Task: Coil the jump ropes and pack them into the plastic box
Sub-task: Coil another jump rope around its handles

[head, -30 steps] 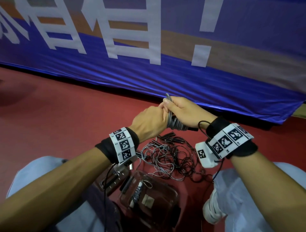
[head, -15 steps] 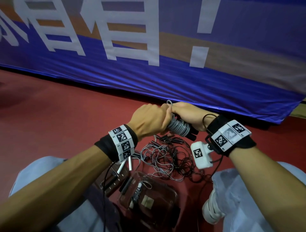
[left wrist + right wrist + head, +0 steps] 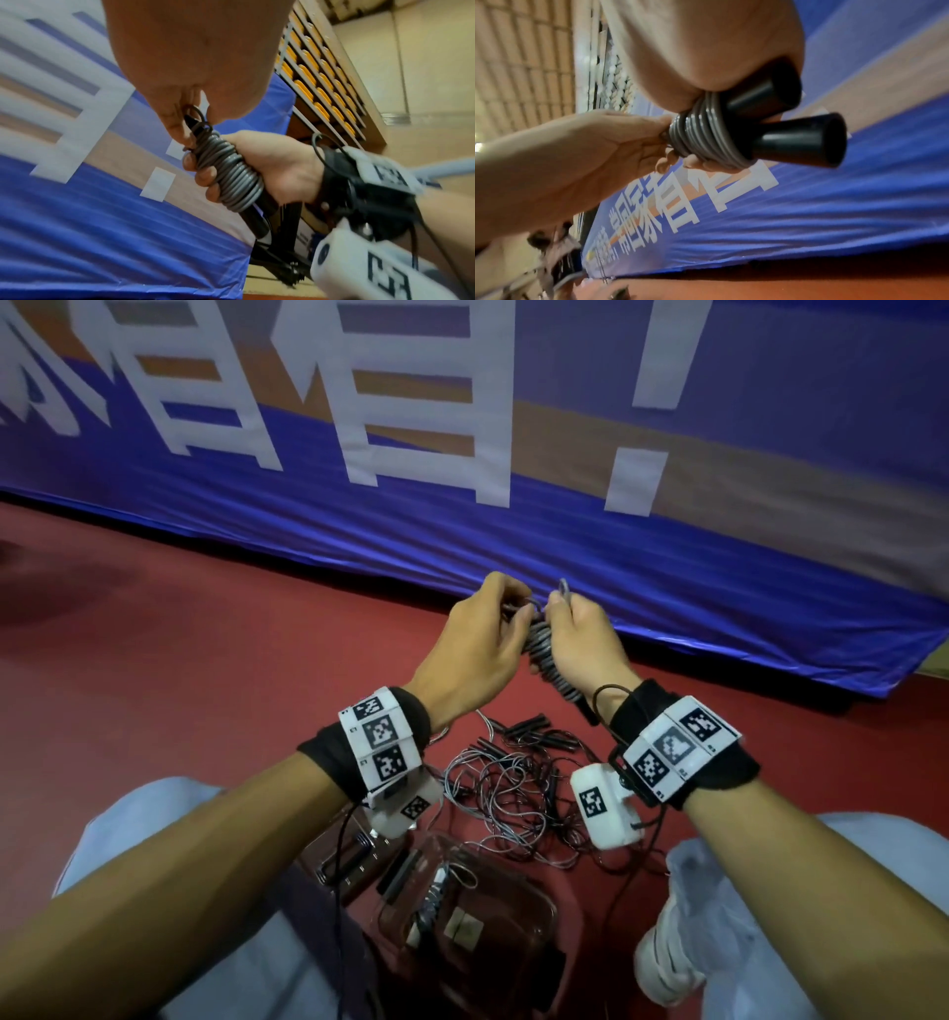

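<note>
A grey jump rope (image 3: 545, 654) (image 3: 228, 168) (image 3: 703, 134) is wound in tight turns around its two black handles (image 3: 790, 138) (image 3: 254, 219). My right hand (image 3: 580, 639) (image 3: 262, 162) grips this bundle, fingers curled around the coils. My left hand (image 3: 482, 644) (image 3: 190, 113) (image 3: 618, 142) pinches the loose rope end at the top of the bundle. Both hands are raised above the red floor. Below them lies a tangled pile of more ropes (image 3: 518, 793) with black handles. The clear plastic box (image 3: 534, 911) sits between my knees with a coiled rope (image 3: 436, 896) inside.
A blue banner (image 3: 513, 521) with white characters hangs just beyond my hands. A second clear tray or lid (image 3: 354, 860) lies left of the box. My knees (image 3: 154, 824) and a white shoe (image 3: 667, 963) flank the box. Orange seats (image 3: 316, 77) rise at the right.
Both hands rose and shifted right with the wound bundle. My left hand went from closing against the bundle to pinching the rope end at its top.
</note>
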Demonstrator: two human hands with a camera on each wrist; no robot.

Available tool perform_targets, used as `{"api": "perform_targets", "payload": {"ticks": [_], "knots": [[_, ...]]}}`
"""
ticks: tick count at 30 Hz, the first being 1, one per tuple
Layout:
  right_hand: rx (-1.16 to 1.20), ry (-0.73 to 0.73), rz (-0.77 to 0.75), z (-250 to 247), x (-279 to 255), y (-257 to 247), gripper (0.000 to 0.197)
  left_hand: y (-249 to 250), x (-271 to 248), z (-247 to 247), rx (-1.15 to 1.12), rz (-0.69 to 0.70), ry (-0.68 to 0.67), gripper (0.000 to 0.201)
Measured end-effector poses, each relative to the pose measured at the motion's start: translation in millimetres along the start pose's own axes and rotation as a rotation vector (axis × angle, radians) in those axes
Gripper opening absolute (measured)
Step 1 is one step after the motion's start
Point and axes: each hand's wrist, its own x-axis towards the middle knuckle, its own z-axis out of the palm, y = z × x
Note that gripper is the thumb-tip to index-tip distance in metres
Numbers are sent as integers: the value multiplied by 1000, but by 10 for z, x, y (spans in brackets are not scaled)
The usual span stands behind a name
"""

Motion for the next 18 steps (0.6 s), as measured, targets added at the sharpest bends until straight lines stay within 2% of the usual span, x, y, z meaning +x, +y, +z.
{"api": "perform_targets", "payload": {"ticks": [3, 7, 12, 15, 18], "knots": [[-11, -7, -59, 23, 15, 85, 27, -99, 56, -52, -47, -47, -56, 21], [-15, -32, -150, 36, -6, 100, 24, -160, 139, -200, -169, -46, -129, 14], [-73, -55, -230, 61, -63, 85, 20, -165, 164, -267, -339, -220, -201, 25], [-107, -53, -274, 82, -116, 85, 16, -153, 166, -263, -301, -298, -287, 27], [-205, -50, -337, 102, -169, 87, 14, -155, 142, -224, -208, -295, -306, 26]]}}
